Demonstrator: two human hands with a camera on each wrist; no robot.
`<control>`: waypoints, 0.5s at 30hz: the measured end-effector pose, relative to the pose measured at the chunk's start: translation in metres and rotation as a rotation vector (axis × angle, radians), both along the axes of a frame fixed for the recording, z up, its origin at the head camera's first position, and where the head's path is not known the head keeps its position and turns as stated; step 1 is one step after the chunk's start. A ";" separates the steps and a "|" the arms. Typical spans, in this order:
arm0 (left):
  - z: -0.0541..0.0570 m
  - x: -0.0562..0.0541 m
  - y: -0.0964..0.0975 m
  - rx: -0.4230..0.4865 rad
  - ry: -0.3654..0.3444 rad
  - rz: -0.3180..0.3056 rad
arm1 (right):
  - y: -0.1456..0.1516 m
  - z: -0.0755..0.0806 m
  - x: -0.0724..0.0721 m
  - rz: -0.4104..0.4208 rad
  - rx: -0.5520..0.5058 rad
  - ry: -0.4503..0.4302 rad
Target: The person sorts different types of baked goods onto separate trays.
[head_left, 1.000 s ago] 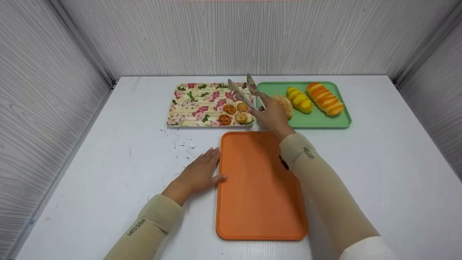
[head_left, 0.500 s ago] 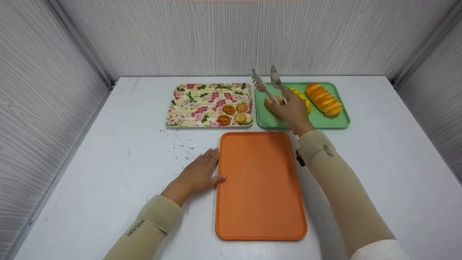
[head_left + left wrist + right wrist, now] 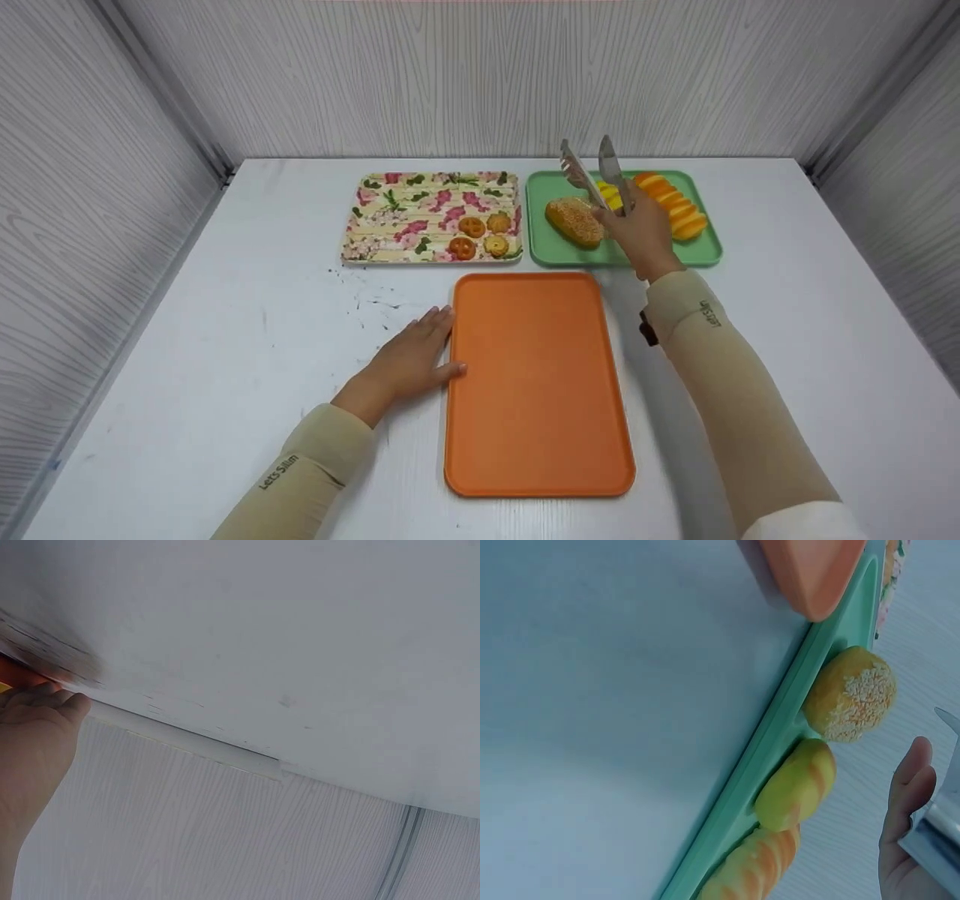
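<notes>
My right hand (image 3: 642,229) grips metal tongs (image 3: 582,175) above the green tray (image 3: 544,253); the tongs' arms are spread with nothing between their tips. On that tray lie a sesame-topped bread roll (image 3: 576,221), a yellow bread (image 3: 609,195) partly hidden by the hand and tongs, and an orange striped loaf (image 3: 679,206). In the right wrist view, the sesame roll (image 3: 853,694) sits apart from the fingers. My left hand (image 3: 409,361) rests with straight fingers against the left edge of the orange tray (image 3: 536,390), its thumb over the rim.
A floral tray (image 3: 405,217) stands left of the green one, with several small cookies (image 3: 480,236) in its near right corner. White table (image 3: 225,337) surrounds the trays. Grey wood-grain panels (image 3: 480,82) rise at the back and both sides.
My right hand has moved right with the tongs, from over the gap between the two back trays to over the green tray, uncovering the sesame roll. My left hand has stayed put.
</notes>
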State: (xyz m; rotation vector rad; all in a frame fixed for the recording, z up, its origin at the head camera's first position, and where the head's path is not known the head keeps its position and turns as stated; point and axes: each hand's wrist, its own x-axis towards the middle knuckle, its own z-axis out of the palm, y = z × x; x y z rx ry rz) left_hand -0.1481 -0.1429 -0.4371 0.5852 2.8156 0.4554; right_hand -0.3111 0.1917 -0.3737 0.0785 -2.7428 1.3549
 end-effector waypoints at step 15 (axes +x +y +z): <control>0.000 0.000 -0.001 0.007 0.010 -0.005 | 0.045 0.000 -0.001 -0.095 0.068 0.021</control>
